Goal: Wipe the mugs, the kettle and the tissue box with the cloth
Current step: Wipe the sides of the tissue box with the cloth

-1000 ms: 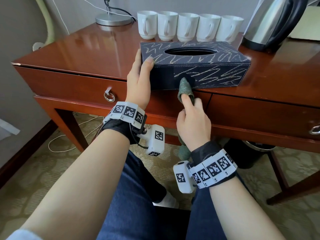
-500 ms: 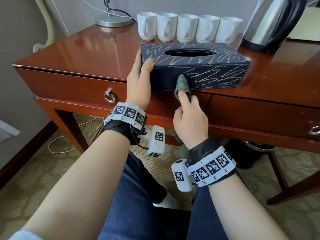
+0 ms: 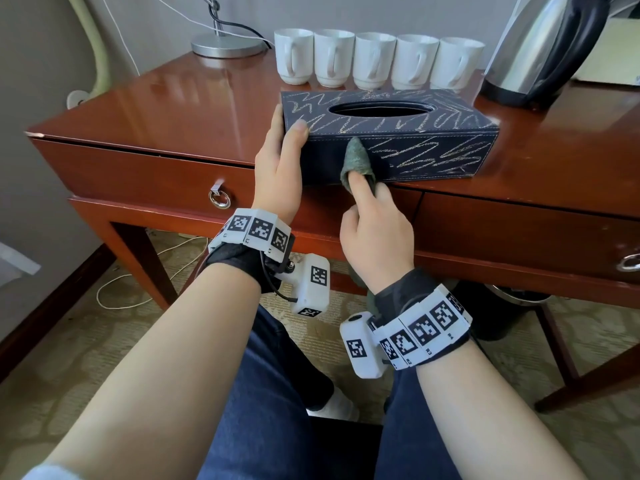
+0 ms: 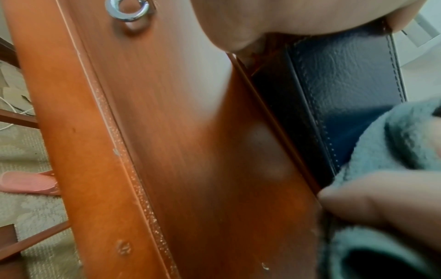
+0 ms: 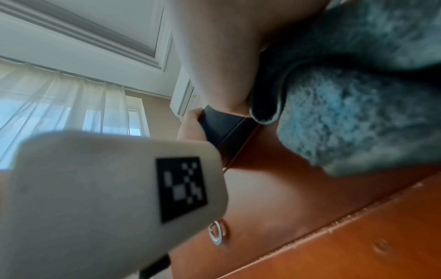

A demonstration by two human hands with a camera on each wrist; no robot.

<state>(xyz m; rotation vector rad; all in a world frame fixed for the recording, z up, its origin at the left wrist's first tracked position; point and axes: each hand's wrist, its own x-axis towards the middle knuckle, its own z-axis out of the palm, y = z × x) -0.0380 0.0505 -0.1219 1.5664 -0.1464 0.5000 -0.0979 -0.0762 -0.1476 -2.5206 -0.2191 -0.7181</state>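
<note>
A dark blue tissue box [image 3: 415,133] with pale scribbles lies at the desk's front edge. My left hand [image 3: 280,161] grips its left end, thumb on the front top edge. My right hand [image 3: 374,220] pinches a grey-green cloth [image 3: 356,159] and presses it with the forefinger against the box's front face, near the left. The box's leather [image 4: 346,75] and the cloth [image 4: 393,143] fill the left wrist view; the right wrist view shows the cloth [image 5: 346,113] close up. Several white mugs [image 3: 377,60] stand in a row behind the box. A steel kettle [image 3: 540,46] stands at the back right.
The wooden desk [image 3: 180,109] has drawers with ring pulls [image 3: 219,199]. A lamp base [image 3: 227,46] with cables sits at the back left. A dark bin [image 3: 502,313] stands under the desk on the right. My legs in blue jeans are below.
My right hand has slid the cloth leftward along the box's front face and a little upward. The left hand has kept its hold on the box's end.
</note>
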